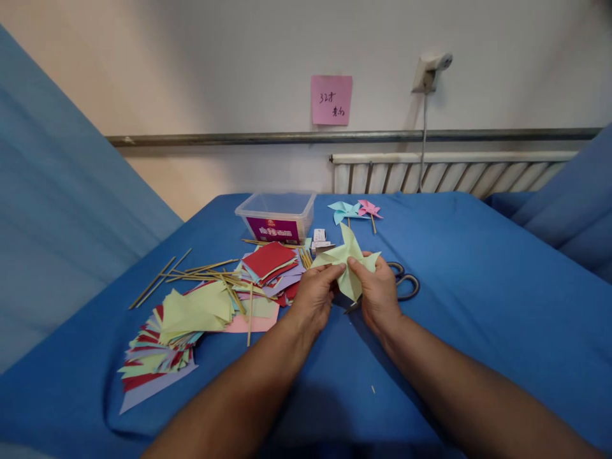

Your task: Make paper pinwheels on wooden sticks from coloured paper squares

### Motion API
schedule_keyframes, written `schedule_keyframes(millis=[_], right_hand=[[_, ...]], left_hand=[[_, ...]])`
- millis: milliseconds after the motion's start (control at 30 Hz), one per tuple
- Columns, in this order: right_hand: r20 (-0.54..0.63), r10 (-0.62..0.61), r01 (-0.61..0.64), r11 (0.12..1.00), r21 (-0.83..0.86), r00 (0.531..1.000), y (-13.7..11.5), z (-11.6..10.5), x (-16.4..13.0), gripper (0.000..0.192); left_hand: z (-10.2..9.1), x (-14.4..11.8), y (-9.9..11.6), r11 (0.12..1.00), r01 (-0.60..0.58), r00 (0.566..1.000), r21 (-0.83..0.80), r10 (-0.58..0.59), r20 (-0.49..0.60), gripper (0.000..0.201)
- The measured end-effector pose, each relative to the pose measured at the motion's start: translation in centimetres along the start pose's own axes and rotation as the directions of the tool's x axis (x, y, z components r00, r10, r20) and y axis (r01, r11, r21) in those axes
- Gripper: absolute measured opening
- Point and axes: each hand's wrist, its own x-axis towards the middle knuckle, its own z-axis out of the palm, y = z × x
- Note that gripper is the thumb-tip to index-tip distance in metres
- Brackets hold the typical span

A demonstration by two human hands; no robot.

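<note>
Both hands hold a light green paper pinwheel [345, 260] above the blue cloth, folded into pointed blades. My left hand [313, 294] pinches its left side near the centre. My right hand [378, 290] grips its right side, thumb on the paper. Grey-handled scissors [405, 282] lie on the cloth just behind my right hand.
Stacks of coloured paper squares [201, 319] and thin wooden sticks [201, 271] spread at the left. A clear plastic box [277, 218] stands behind them. Finished light blue [345, 211] and pink [370, 208] pinwheels lie at the back. A radiator [449, 172] lines the wall.
</note>
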Motion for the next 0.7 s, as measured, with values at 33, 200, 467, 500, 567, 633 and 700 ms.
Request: schedule_keyframes(millis=[33,200,467,500,567,633,700], right_hand=[[0.003,0.003,-0.003,1.0,0.001,1.0,0.0,0.0,-0.1,0.047],[0.021,0.02,-0.02,1.0,0.011,1.0,0.0,0.0,-0.2,0.047],[0.15,-0.004,0.012,0.999,-0.049,0.989,-0.2,-0.3,-0.2,0.05],[0.166,-0.035,0.047,0.997,-0.066,0.985,-0.3,-0.3,-0.3,0.051],[0.201,-0.127,0.154,0.98,-0.123,0.971,-0.7,-0.4,-0.6,0.051],[0.257,-0.231,0.28,0.945,-0.172,0.938,-1.1,-0.4,-1.1,0.054],[0.354,-0.296,0.381,0.903,-0.2,0.887,-1.4,-0.5,-1.5,0.054]], left_hand=[[0.1,-0.1,0.1,1.0,0.001,1.0,0.001,-0.001,-0.013,0.025],[0.5,-0.2,0.1,1.0,-0.021,0.998,-0.004,0.02,-0.055,0.029],[-0.2,0.2,1.2,0.999,-0.053,0.996,-0.002,0.053,-0.078,0.028],[-0.3,0.3,1.7,0.998,-0.055,0.995,-0.021,0.053,-0.084,0.028],[-0.6,0.4,2.6,0.997,-0.058,0.993,-0.051,0.052,-0.106,0.029],[-0.8,0.5,3.5,0.996,-0.058,0.991,-0.067,0.049,-0.121,0.029],[-1.0,0.4,4.2,0.996,-0.046,0.991,-0.071,0.036,-0.13,0.029]])
